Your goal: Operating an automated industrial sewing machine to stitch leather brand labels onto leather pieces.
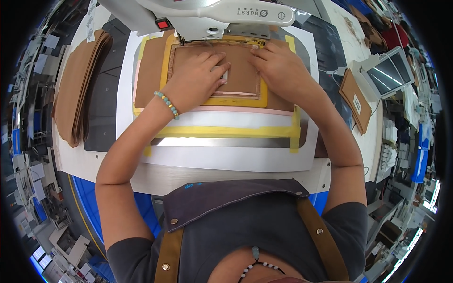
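A yellow rectangular frame [240, 102] lies on a brown leather-like sheet [148, 70] under the head of a white machine [212, 33]. Inside the frame is a smaller brown panel [243, 80] with a lighter border. My left hand [200, 75] rests on this panel, palm down, fingers apart. A small pale piece [225, 77] shows beside its thumb, partly covered. At the frame's upper right, my right hand [278, 66] lies with fingers spread over the frame's edge and the panel's corner. Neither hand visibly grips anything.
White backing [226, 158] with yellow tape [226, 132] surrounds the work. A stack of brown sheets [78, 94] stands at the left. On the right are more brown pieces [356, 104] with a white label and a small screen [387, 70]. The machine head overhangs the far side.
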{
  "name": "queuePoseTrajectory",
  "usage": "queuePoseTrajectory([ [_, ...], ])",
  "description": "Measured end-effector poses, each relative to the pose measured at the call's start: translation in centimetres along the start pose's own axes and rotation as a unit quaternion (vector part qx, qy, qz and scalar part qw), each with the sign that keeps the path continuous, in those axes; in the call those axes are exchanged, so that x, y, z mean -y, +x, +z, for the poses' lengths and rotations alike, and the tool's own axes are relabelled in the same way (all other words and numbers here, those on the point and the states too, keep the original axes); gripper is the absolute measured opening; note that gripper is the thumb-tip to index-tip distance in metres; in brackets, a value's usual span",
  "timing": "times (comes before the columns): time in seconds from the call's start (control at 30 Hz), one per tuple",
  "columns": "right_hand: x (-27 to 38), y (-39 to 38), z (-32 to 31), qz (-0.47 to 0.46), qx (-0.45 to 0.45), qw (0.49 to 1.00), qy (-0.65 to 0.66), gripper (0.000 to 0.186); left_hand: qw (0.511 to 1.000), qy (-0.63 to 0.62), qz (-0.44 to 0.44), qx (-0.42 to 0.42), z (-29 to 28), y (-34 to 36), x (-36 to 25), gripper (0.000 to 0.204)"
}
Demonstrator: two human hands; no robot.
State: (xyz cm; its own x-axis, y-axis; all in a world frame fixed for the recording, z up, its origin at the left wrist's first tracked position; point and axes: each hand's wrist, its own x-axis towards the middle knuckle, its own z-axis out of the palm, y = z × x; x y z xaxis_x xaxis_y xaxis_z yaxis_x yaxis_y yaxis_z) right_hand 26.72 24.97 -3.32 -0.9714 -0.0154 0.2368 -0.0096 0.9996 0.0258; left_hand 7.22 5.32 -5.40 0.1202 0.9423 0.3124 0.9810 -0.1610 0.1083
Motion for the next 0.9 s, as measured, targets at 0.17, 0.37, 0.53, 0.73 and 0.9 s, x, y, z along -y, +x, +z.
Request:
queuePoseTrajectory([
  [0.17, 0.9, 1.6, 0.3, -0.009, 0.02, 1.0, -0.007, 0.034, 1.0, -0.019, 0.019, -0.011, -0.1, 0.2, 0.0, 0.035],
  [0.37, 1.7, 2.9, 0.7, -0.018, 0.039, 0.999, -0.017, 0.032, 0.996, -0.067, -0.022, 0.047, -0.5, -0.2, 0.0, 0.041],
  [0.53, 2.3, 3.7, 1.3, -0.037, 0.022, 0.999, -0.024, 0.031, 0.995, -0.09, -0.04, 0.033, -0.3, -0.6, 0.5, 0.04],
  [0.73, 3.5, 5.0, 1.6, -0.063, 0.013, 0.996, -0.066, 0.029, 0.995, -0.089, -0.046, 0.016, -0.7, -1.3, 1.7, 0.038],
  [0.9, 4.1, 3.9, 0.7, -0.08, 0.035, 0.996, -0.011, 0.032, 0.994, -0.077, -0.073, 0.01, -0.9, -1.7, 2.1, 0.041],
])
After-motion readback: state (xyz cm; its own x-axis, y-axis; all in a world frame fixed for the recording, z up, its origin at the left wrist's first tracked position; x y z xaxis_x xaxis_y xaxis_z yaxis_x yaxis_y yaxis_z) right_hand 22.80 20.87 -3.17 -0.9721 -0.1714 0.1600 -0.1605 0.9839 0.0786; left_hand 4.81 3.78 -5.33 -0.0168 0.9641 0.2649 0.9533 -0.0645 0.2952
